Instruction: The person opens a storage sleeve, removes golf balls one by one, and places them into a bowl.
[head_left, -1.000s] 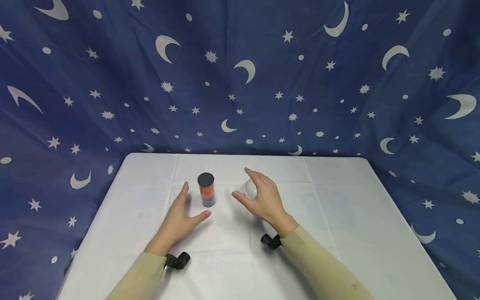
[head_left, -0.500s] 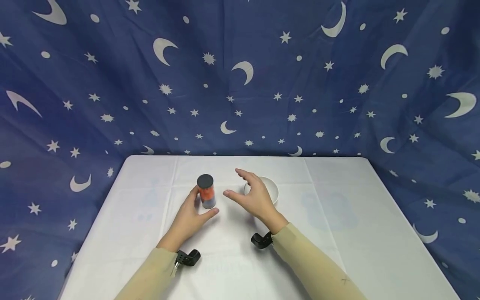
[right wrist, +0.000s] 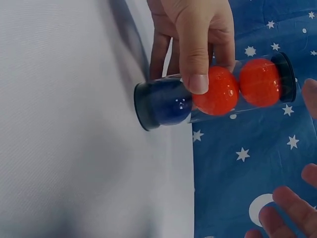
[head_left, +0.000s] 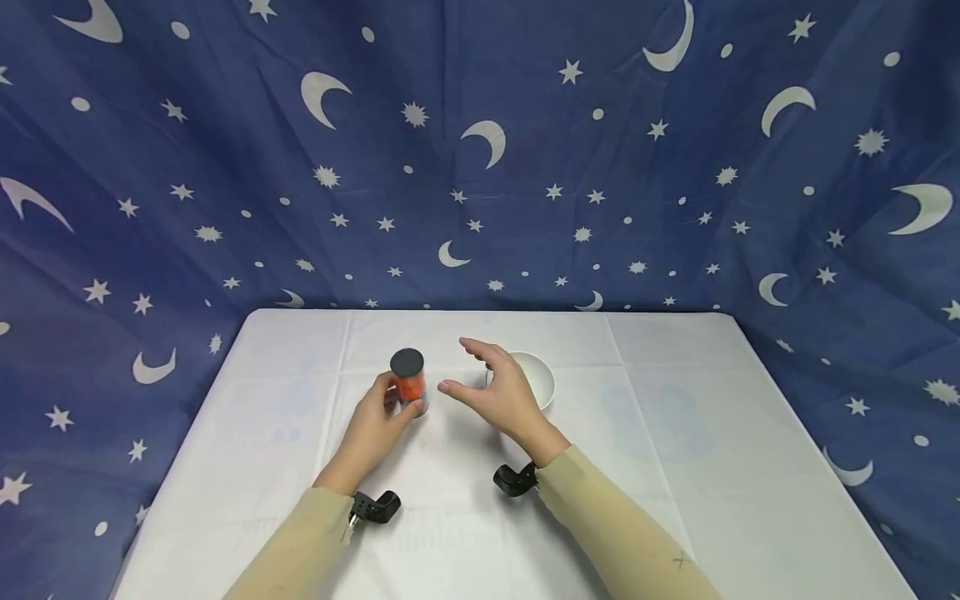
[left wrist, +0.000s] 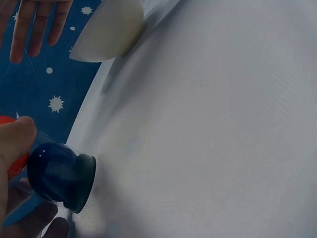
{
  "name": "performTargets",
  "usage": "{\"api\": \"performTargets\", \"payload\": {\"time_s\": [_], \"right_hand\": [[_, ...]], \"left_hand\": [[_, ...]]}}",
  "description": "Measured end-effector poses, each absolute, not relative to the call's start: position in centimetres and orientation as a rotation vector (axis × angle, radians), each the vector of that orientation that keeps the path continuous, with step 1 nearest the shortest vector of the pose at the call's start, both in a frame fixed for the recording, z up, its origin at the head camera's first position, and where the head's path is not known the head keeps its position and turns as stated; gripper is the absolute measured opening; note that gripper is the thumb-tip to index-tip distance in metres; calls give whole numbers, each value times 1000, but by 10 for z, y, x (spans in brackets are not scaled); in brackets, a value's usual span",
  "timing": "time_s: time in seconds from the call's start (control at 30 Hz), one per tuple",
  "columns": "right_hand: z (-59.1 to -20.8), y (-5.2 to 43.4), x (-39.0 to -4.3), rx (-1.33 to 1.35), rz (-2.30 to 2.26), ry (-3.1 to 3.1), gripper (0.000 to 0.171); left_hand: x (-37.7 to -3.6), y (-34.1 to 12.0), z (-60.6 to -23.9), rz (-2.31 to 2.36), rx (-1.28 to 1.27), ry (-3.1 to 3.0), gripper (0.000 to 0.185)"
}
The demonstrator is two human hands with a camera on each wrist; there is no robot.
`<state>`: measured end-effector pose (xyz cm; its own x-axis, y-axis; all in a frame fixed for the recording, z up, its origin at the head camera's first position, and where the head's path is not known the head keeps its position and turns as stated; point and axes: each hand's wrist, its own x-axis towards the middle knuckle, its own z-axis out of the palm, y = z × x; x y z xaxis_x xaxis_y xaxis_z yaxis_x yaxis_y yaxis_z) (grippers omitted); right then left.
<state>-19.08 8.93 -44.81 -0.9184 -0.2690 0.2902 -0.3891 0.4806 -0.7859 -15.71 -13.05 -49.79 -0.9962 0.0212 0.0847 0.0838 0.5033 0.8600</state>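
Observation:
In the head view my left hand (head_left: pixel 372 431) grips a clear tube (head_left: pixel 410 387) with dark end caps. The right wrist view shows two orange balls (right wrist: pixel 216 94) and one blue ball (right wrist: pixel 171 104) inside it, and my left thumb (right wrist: pixel 194 52) pressed along its side. The tube stands roughly upright; whether its base touches the table I cannot tell. My right hand (head_left: pixel 508 400) is held to the right of the tube, fingers spread and holding nothing. Behind that hand sits a white bowl (head_left: pixel 537 377), partly hidden by it in the head view.
A white cloth covers the table (head_left: pixel 720 433). Beyond its far edge hangs a dark blue curtain (head_left: pixel 525 108) with pale moons and stars. A black camera mount (head_left: pixel 377 507) is strapped at each wrist.
My left hand has moved in to the tube, its fingers and thumb closing round it. My right hand has shifted left, uncovering more of the bowl.

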Motion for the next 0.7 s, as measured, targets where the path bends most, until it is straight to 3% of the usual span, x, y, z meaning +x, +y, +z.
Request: {"api": "performTargets", "payload": {"time_s": [0.7], "right_hand": [[-444,78,-190,774,1451,-2611,74]], "left_hand": [[-142,-152,-478,-1283,-213,-2735,56]]}}
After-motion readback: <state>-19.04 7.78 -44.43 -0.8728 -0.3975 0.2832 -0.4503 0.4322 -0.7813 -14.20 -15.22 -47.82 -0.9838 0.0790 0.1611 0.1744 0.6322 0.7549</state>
